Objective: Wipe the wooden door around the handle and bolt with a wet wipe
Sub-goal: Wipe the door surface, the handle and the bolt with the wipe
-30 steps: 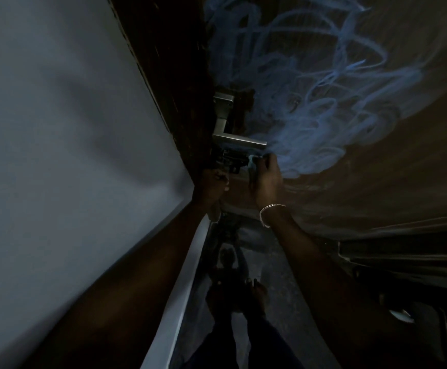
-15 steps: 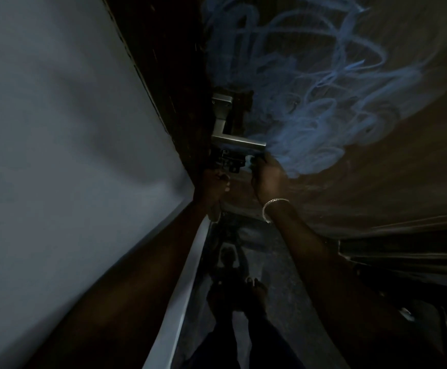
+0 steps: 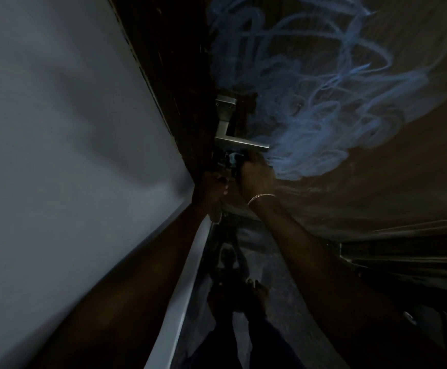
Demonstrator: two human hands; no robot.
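Note:
The wooden door (image 3: 377, 169) fills the right side, covered in pale blue scribbles. A metal lever handle (image 3: 239, 141) sticks out near the door's edge. Just below it sits the dark bolt (image 3: 226, 162), mostly hidden in shadow. My right hand (image 3: 257, 174), with a thin bracelet at the wrist, presses a small pale wet wipe (image 3: 233, 157) against the door by the bolt, right under the handle. My left hand (image 3: 211, 187) grips the door's edge just below the bolt.
A grey-white wall (image 3: 70, 155) takes up the left, meeting the dark door frame (image 3: 174, 62). Below, a glossy dark floor (image 3: 278, 262) shows my bare feet (image 3: 239, 296). Dim furniture edges lie at the lower right.
My right hand has moved left along the door, from under the handle's tip toward the bolt, carrying the wipe. My left hand stays on the door's edge.

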